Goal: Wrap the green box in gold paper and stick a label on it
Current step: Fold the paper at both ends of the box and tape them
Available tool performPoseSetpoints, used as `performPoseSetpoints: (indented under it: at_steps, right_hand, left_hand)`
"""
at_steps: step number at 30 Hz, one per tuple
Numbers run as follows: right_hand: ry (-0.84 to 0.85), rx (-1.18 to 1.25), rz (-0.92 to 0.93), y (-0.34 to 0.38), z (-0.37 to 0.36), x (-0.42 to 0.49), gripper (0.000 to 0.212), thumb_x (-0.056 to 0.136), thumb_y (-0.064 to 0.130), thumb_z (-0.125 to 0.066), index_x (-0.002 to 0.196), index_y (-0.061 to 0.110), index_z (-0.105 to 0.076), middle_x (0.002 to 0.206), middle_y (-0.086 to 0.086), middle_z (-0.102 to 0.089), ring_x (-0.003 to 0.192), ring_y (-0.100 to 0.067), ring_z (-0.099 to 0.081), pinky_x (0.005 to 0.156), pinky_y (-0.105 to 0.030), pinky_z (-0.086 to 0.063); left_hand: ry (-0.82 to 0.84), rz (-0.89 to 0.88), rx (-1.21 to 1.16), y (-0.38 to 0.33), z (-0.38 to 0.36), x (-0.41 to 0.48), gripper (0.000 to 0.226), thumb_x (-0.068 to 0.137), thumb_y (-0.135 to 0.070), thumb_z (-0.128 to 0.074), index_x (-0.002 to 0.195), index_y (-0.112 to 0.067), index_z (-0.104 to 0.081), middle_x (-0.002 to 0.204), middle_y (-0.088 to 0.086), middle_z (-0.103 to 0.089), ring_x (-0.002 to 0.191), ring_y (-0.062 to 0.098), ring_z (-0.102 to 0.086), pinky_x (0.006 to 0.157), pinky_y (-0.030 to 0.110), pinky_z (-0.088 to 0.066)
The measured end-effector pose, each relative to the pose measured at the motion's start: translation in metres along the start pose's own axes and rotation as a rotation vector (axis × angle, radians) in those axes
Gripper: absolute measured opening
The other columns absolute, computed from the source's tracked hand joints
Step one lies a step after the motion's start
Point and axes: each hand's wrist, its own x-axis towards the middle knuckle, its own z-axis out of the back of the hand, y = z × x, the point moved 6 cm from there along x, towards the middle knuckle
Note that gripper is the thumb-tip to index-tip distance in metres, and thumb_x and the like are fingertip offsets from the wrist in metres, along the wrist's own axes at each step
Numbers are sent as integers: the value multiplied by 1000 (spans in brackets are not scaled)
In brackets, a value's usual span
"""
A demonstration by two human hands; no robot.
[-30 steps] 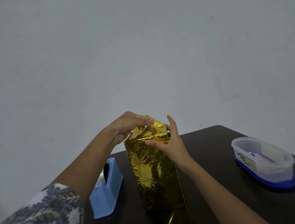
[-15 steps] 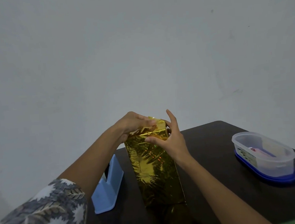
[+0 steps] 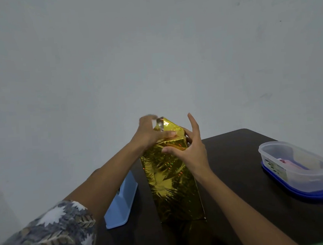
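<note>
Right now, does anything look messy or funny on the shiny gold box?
Yes, a little. At the top of the gold-wrapped box, a paper flap sticks up in a point instead of lying flat, between the left hand and the right hand. The paper is also crinkled. Nothing looks spilled or torn.

Plain domestic-looking room: dark table against bare grey wall, blue tape dispenser, clear plastic tub.
</note>
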Motion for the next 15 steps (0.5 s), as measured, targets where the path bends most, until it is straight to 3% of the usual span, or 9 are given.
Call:
performPoseSetpoints:
  at_steps: [2, 7, 11, 15]
  right_hand:
    - [-1, -3, 11, 2, -1, -1, 117, 46, 54, -77, 142, 50, -10, 139, 2, -50, 128, -19, -45, 97, -29, -37]
    - [5, -32, 38, 2, -3, -1, 117, 50, 51, -78, 144, 47, -9, 140, 2, -49, 129, -20, -45, 95, -27, -36]
    - [8, -56, 41, 2, -1, 0, 116, 46, 58, -76, 139, 54, -6, 138, 2, -51, 126, -20, -48, 94, -29, -39]
    - [2, -34, 55, 0, -2, 0, 116, 44, 60, -78, 135, 61, -6, 136, 4, -52, 122, -13, -49, 95, -30, -40]
  left_hand:
    - [-52, 71, 1, 5, 5, 2, 99, 67, -34, -83, 144, -19, -23, 150, 8, -21, 135, 27, -31, 102, 36, -36]
    - [-39, 200, 3, 12, -8, 15, 120, 62, -47, -83, 148, -12, -7, 152, 14, -20, 137, 33, -29, 106, 41, -37]
    - [48, 225, -15, 15, -9, 17, 118, 65, -48, -81, 149, -14, -4, 153, 16, -22, 136, 35, -32, 104, 43, -40]
    - [247, 233, -162, 19, 5, 9, 104, 71, -25, -80, 150, -19, -12, 153, 14, -24, 127, 27, -39, 84, 33, -45]
